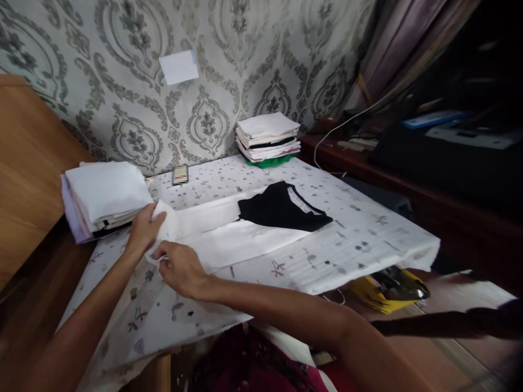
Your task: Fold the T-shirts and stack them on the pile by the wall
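A garment with a black top part and a long white part lies flat across the patterned tablecloth. At its left end, the white fabric is lifted and bunched. My left hand pinches the far corner of that end between thumb and fingers. Nearer to me, my right hand grips the near corner of the same edge, its fingers curled round the cloth. Just beyond my left hand rests a stack of folded white clothes, with lilac cloth at its left side.
Another folded stack stands at the table's back edge, green cloth at the bottom. A small card-like item lies near the wall. A wooden panel rises at left. Beyond the table's right side are a dark red shelf and a yellow bag.
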Available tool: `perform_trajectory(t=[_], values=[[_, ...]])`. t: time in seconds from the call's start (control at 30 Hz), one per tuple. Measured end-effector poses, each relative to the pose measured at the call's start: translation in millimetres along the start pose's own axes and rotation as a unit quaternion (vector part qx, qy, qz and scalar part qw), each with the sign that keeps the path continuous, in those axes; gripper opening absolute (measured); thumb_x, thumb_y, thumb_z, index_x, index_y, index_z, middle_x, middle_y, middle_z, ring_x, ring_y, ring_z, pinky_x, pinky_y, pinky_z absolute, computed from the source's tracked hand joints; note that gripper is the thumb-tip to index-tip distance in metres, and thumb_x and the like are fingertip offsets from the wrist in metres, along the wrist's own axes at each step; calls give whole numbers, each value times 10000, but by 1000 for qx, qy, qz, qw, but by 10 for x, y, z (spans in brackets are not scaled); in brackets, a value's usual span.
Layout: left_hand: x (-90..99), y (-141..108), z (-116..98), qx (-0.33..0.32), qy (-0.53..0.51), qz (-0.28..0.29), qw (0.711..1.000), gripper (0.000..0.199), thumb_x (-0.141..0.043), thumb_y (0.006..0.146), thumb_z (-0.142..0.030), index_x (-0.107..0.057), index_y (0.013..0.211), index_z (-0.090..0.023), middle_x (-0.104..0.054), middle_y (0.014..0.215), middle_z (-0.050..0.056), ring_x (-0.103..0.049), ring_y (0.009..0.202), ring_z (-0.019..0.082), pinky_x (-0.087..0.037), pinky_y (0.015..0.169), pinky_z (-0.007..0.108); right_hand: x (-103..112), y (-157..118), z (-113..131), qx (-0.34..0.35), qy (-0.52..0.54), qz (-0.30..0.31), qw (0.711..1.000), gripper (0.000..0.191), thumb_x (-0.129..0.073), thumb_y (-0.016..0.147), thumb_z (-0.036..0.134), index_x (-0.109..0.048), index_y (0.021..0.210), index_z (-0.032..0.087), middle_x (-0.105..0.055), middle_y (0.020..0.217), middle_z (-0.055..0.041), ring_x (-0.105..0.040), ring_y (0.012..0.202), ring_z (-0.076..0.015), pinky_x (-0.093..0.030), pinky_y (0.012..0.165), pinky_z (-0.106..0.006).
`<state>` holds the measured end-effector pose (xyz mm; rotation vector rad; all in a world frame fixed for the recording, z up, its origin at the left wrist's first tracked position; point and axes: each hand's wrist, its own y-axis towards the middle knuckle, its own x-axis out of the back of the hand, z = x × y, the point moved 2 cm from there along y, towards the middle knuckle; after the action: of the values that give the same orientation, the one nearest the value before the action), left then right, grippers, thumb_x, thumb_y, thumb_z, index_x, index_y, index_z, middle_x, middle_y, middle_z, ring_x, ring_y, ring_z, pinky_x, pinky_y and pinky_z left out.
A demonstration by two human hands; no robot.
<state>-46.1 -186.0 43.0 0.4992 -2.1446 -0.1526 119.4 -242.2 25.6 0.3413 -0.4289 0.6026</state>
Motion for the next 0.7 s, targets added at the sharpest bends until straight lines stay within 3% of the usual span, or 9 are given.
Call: perform_trajectory(t=[0.07,0.13,0.27,0.37,0.43,0.57,0.7], values=[[-147,96,-311,-1,-27,39,999,390,-557,814,-403,-631,1098,-147,-717,977,93,-651,880,267,-514,764,341,229,-117,-134,-41,102,-57,992,202,-531,759,87,-610,879,229,-691,832,25,-648,790,-170,-529,795,-288],[-401,178,-603,-4,-44,77,996,348,-571,829,-359,-627,1107,-155,-715,934,74,-648,836,245,-497,701,312,441,-254,-328,-92,216,-101,967,177,-539,715,94,-562,833,223,-624,724,52,-599,662,-144,-524,676,-260],[-1092,214,-1014,2,-59,147,987,248,-618,836,-297,-629,1047,-167,-693,785,34,-648,708,196,-466,610,269,763,-568,-735,-224,405,-149,874,178,-556,700,110,-506,832,218,-579,668,65,-595,589,-125,-563,611,-265],[-1469,133,-1135,18,-65,205,977,266,-614,882,-370,-596,1060,-174,-639,647,-8,-608,524,154,-441,525,246,917,-747,-902,-299,470,-166,813,237,-595,693,89,-543,899,193,-622,722,28,-669,657,-157,-614,675,-322],[-1548,86,-1139,24,-65,235,970,309,-539,937,-440,-563,1094,-175,-625,624,-18,-579,436,138,-419,468,237,985,-791,-927,-306,496,-160,797,260,-616,706,83,-575,947,169,-668,799,-14,-698,712,-180,-627,687,-347],[-1424,108,-1050,-4,-49,250,967,309,-391,991,-408,-555,1119,-181,-665,715,12,-612,459,138,-424,449,235,1060,-752,-897,-287,503,-114,807,88,-643,803,167,-642,885,134,-706,812,-64,-695,726,-184,-622,645,-318],[-1299,276,-967,-63,1,201,978,254,-451,915,-247,-598,1116,-193,-687,783,32,-676,676,187,-517,639,295,1097,-683,-896,-291,485,-91,820,68,-622,843,180,-660,816,130,-704,756,-70,-683,693,-192,-622,597,-328]])
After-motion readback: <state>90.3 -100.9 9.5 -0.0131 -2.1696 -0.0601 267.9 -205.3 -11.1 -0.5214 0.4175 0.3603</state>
